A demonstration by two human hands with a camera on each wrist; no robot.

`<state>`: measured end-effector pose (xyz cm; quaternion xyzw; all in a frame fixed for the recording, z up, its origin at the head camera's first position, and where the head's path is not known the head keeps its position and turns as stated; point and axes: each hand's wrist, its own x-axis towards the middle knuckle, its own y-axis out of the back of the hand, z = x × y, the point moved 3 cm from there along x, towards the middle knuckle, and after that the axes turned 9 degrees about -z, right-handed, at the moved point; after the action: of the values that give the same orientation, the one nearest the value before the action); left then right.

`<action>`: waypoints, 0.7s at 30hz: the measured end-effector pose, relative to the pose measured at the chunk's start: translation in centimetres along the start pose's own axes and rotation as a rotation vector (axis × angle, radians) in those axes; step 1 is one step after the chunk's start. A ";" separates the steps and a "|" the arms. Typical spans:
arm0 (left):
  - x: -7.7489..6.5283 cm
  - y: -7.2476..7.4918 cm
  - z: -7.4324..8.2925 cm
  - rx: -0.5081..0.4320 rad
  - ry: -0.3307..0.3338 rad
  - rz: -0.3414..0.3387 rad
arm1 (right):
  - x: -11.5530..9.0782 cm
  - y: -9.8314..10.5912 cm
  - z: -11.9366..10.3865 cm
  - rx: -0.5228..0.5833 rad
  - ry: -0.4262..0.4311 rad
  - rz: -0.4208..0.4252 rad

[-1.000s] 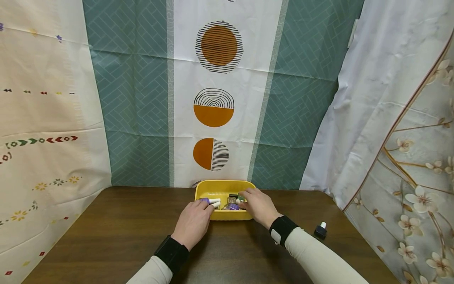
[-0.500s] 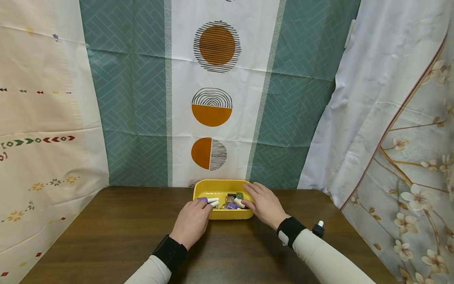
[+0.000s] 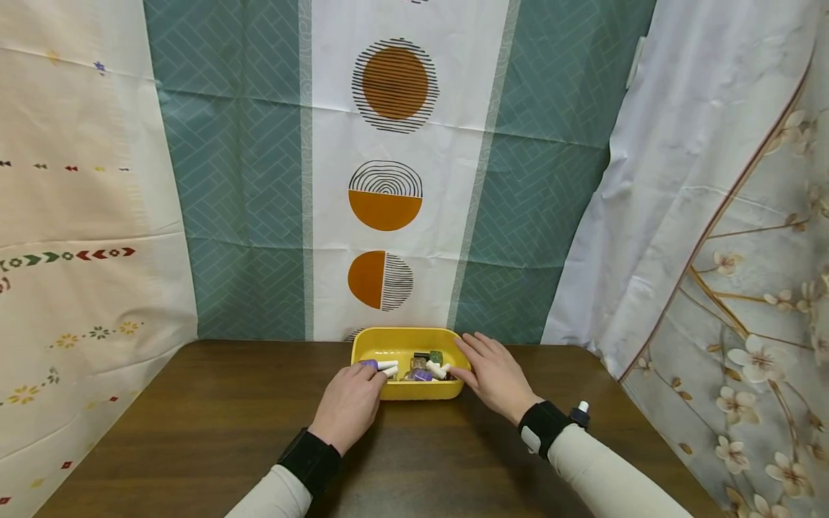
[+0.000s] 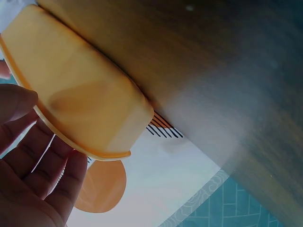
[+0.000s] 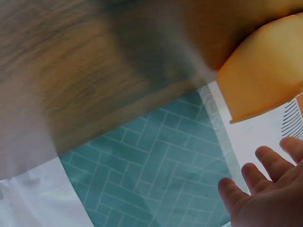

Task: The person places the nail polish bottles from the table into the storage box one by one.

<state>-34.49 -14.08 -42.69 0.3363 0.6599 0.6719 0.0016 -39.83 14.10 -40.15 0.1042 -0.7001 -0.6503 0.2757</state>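
A yellow plastic bin stands at the back of the table, holding several small bottles that look like nail polish. Among them are a white-capped purple bottle, a green square one and a white cap beside the left fingers. My left hand grips the bin's front left rim; in the left wrist view its thumb overlaps the outer wall and its other fingers reach behind the rim. At the right end of the bin, my right hand holds nothing, fingers spread and extended. Its fingers show apart from the bin in the right wrist view.
A dark small bottle with a white top stands on the brown wooden table, partly behind the right forearm. Patterned cloth hangs right behind the table's back edge, and floral curtain borders the right side.
My right hand has let go of a white-capped bottle inside the bin, drawn back to the right and spread its fingers. The left hand has stayed at the rim.
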 end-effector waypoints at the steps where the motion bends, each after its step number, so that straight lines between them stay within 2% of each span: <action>1: 0.0 0.0 0.0 0.002 0.003 -0.006 | -0.1 0.0 0.1 -0.005 -0.001 0.002; 11: 0.1 -0.1 0.1 0.010 0.011 -0.032 | -1.4 0.1 1.7 0.002 -0.024 0.017; 21: -0.1 0.0 0.0 0.017 0.001 -0.015 | -4.2 0.5 4.1 -0.057 -0.020 0.077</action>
<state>-34.45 -14.12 -42.73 0.3309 0.6682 0.6663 0.0035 -38.37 19.84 -40.70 0.0628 -0.6875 -0.6599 0.2964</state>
